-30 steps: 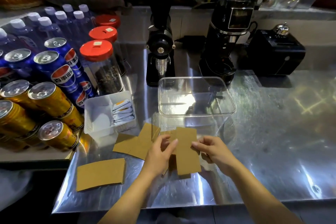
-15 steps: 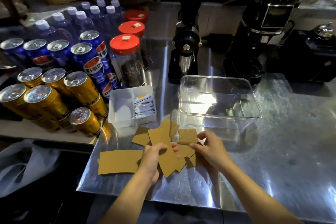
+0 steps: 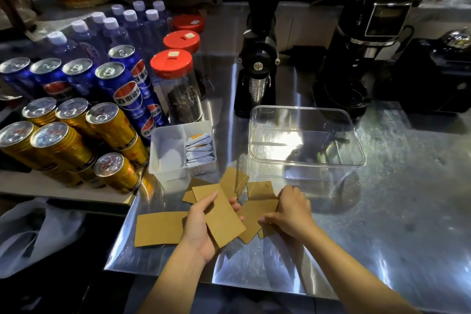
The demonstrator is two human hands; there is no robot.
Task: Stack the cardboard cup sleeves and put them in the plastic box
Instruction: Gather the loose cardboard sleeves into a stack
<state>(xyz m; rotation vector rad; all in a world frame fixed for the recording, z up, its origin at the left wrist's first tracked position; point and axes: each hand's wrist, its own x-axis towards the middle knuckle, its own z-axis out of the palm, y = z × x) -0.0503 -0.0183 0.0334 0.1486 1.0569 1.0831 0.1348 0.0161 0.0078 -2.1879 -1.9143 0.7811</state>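
Several flat brown cardboard cup sleeves lie scattered on the steel counter in front of a clear plastic box (image 3: pixel 305 173), which holds nothing. My left hand (image 3: pixel 201 229) grips one sleeve (image 3: pixel 221 214), lifted and tilted over the pile. My right hand (image 3: pixel 290 214) presses down on another sleeve (image 3: pixel 254 216) lying on the counter, fingers curled at its edge. One sleeve (image 3: pixel 159 228) lies apart at the left, near the counter's front corner. More sleeves (image 3: pixel 233 181) overlap just behind my hands.
A white divided tray (image 3: pixel 165 160) with sachets stands left of the box. Gold and blue cans (image 3: pixel 63 140), water bottles and red-lidded jars (image 3: pixel 175 84) crowd the left. Two black grinders (image 3: pixel 257 58) stand behind the box. The counter's front edge (image 3: pixel 229 280) runs close under my wrists.
My left hand has raised its sleeve and turned it more upright over the pile. My right hand has slid down onto a sleeve on the counter. The camera view shifted slightly right.
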